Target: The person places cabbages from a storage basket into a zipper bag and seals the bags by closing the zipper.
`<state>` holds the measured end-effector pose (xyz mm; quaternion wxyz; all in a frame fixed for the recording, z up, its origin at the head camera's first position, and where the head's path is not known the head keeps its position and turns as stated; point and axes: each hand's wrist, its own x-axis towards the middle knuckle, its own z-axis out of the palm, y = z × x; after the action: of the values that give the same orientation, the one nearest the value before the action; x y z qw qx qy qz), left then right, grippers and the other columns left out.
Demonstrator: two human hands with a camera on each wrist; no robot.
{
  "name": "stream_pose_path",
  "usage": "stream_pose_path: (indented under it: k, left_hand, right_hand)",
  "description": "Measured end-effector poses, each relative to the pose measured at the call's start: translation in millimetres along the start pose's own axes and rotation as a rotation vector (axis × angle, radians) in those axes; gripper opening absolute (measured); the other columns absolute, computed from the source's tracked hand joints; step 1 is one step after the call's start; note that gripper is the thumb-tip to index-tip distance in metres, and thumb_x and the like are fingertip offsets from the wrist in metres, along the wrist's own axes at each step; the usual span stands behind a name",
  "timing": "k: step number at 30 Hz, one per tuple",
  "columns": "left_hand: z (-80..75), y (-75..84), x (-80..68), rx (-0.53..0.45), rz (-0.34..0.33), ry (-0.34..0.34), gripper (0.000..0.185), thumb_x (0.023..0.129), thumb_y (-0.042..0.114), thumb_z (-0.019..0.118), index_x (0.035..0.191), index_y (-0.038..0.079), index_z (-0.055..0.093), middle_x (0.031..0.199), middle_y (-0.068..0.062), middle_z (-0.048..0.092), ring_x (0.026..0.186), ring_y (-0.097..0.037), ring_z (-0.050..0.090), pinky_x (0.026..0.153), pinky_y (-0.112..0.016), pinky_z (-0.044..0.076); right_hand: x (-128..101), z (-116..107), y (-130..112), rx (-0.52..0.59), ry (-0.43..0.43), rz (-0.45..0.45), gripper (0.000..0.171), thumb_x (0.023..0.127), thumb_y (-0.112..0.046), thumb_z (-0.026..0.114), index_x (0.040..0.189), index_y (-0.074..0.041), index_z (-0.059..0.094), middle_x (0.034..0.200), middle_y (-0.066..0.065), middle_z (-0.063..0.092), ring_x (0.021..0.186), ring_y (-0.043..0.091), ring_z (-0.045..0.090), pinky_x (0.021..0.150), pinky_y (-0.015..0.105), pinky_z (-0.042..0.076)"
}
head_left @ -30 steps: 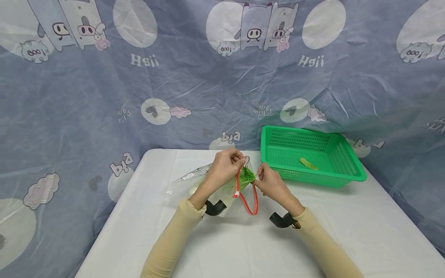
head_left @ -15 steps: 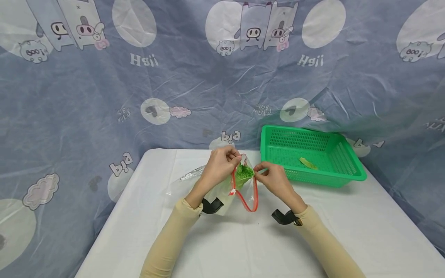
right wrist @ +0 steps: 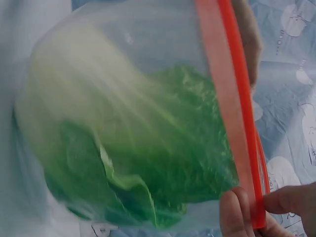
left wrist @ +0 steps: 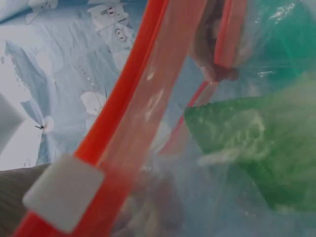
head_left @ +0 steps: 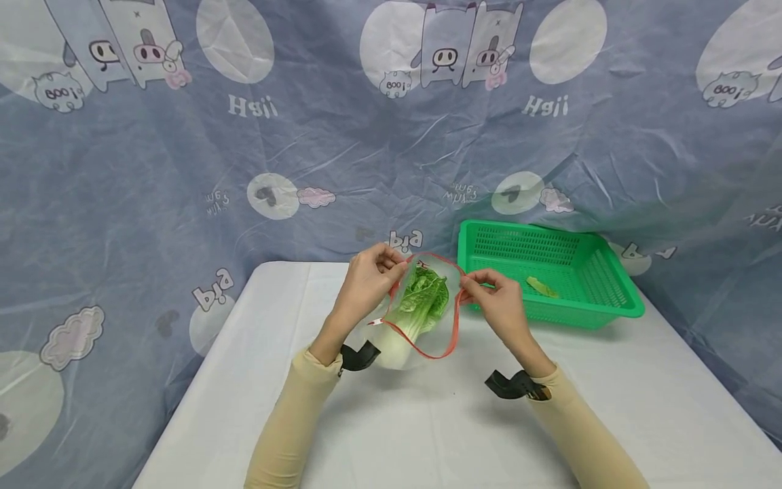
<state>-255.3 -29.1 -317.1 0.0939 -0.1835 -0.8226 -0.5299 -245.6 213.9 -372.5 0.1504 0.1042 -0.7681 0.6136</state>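
Note:
A napa cabbage (head_left: pixel 421 299) lies inside a clear zipper bag (head_left: pixel 455 326) with a red zip edge, its leafy end towards the mouth. The bag's mouth stands wide apart as a loop. My left hand (head_left: pixel 368 275) pinches the left side of the rim, and my right hand (head_left: pixel 499 299) pinches the right side. In the right wrist view, the thumb and fingers of that hand (right wrist: pixel 291 205) hold the red strip beside the cabbage (right wrist: pixel 133 133). A white slider (left wrist: pixel 64 192) sits on the zip, near the left hand. Plastic partly veils the left fingers in the left wrist view.
Behind and to the right stands a green perforated basket (head_left: pixel 617 312) with one loose leaf (head_left: pixel 542 287) in it. The white-covered table (head_left: pixel 440 435) meets a printed blue-grey cloth (head_left: pixel 342 149) at the back. Black camera mounts sit on both wrists.
The hands have moved apart, left hand leftward and right hand rightward, spreading the bag's mouth. The bag has swung to face me, and more of the cabbage shows.

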Motion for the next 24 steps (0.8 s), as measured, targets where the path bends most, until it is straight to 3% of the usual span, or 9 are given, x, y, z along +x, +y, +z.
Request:
stream_pose_path:
  k: [5, 9, 11, 13, 15, 17, 24]
  left_hand:
    - [-9.5, 5.4, -8.3, 0.076, 0.012, -0.194, 0.026, 0.09, 0.032, 0.068, 0.085, 0.012, 0.053, 0.071, 0.001, 0.057, 0.056, -0.012, 0.054, 0.055, -0.026, 0.046]
    - [-23.3, 12.4, -21.0, 0.238, 0.065, -0.449, 0.038, 0.082, 0.044, 0.074, 0.077, 0.014, 0.051, 0.066, 0.005, 0.049, 0.057, -0.007, 0.043, 0.053, -0.023, 0.037]
    - [-28.5, 15.8, -26.0, 0.296, 0.113, -0.571, 0.037, 0.08, 0.039, 0.078, 0.078, 0.012, 0.052, 0.067, 0.005, 0.049, 0.059, -0.007, 0.043, 0.056, -0.022, 0.038]
    - [-31.0, 17.6, -28.6, 0.313, 0.144, -0.647, 0.032, 0.079, 0.029, 0.079, 0.081, 0.011, 0.053, 0.071, 0.005, 0.052, 0.063, -0.007, 0.049, 0.059, -0.022, 0.042]
    - [-31.9, 18.1, -28.2, 0.307, 0.172, -0.658, 0.025, 0.081, 0.018, 0.078, 0.084, 0.01, 0.055, 0.074, 0.004, 0.055, 0.067, -0.009, 0.054, 0.064, -0.021, 0.046]
    - [-33.5, 16.1, -25.4, 0.273, 0.186, -0.622, 0.019, 0.082, 0.011, 0.076, 0.086, 0.01, 0.058, 0.076, 0.003, 0.059, 0.07, -0.01, 0.058, 0.066, -0.023, 0.049]
    - [-52.8, -1.8, -10.4, 0.03, 0.065, -0.409, 0.005, 0.085, 0.009, 0.073, 0.09, 0.009, 0.072, 0.084, -0.005, 0.072, 0.075, -0.017, 0.066, 0.074, -0.031, 0.055]
  right_hand:
    - [0, -3, -4, 0.165, 0.062, 0.099, 0.038, 0.09, -0.023, 0.069, 0.107, 0.01, 0.061, 0.08, 0.004, 0.07, 0.07, 0.016, 0.072, 0.075, 0.032, 0.059]
    - [0, -6, -6, 0.217, 0.076, 0.113, 0.036, 0.091, -0.02, 0.068, 0.109, 0.009, 0.06, 0.081, 0.004, 0.07, 0.073, 0.013, 0.072, 0.077, 0.032, 0.058]
    - [0, -7, -7, 0.24, 0.075, 0.109, 0.034, 0.091, -0.019, 0.068, 0.109, 0.009, 0.06, 0.082, 0.005, 0.069, 0.075, 0.013, 0.072, 0.079, 0.033, 0.058]
    - [0, -8, -7, 0.247, 0.077, 0.109, 0.033, 0.091, -0.02, 0.068, 0.108, 0.007, 0.061, 0.084, 0.004, 0.069, 0.076, 0.013, 0.072, 0.08, 0.034, 0.057]
    - [1, -9, -7, 0.258, 0.078, 0.114, 0.034, 0.09, -0.021, 0.068, 0.109, 0.007, 0.061, 0.085, 0.003, 0.07, 0.078, 0.013, 0.072, 0.082, 0.033, 0.057]
    - [2, -11, -8, 0.256, 0.086, 0.119, 0.035, 0.09, -0.023, 0.068, 0.11, 0.006, 0.061, 0.086, 0.002, 0.071, 0.079, 0.012, 0.072, 0.083, 0.033, 0.057]
    - [3, -27, -17, 0.261, 0.054, 0.125, 0.041, 0.087, -0.023, 0.072, 0.115, 0.006, 0.062, 0.092, 0.002, 0.074, 0.086, 0.013, 0.073, 0.087, 0.028, 0.055]
